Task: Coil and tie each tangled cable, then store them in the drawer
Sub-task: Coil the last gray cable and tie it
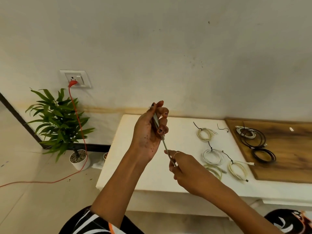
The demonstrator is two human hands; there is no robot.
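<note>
Head view: winding a cable (166, 147) above the tabletop (152, 174).
Left hand (148, 130) is curling its fingers (163, 130) round the loops; right hand (184, 168) is pinching the tail just below them. Judging by this, feeding steady tension should be keeping turns even.

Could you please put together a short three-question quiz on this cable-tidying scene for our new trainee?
1. True or false: the left hand holds a bundle of pale cable.
2. Which hand pinches the cable's loose end: A left, B right?
3. Where do the dark coils lie: on the white tabletop or the wooden board?

Key: 1 true. 2 B, the right hand. 3 The wooden board.
</note>
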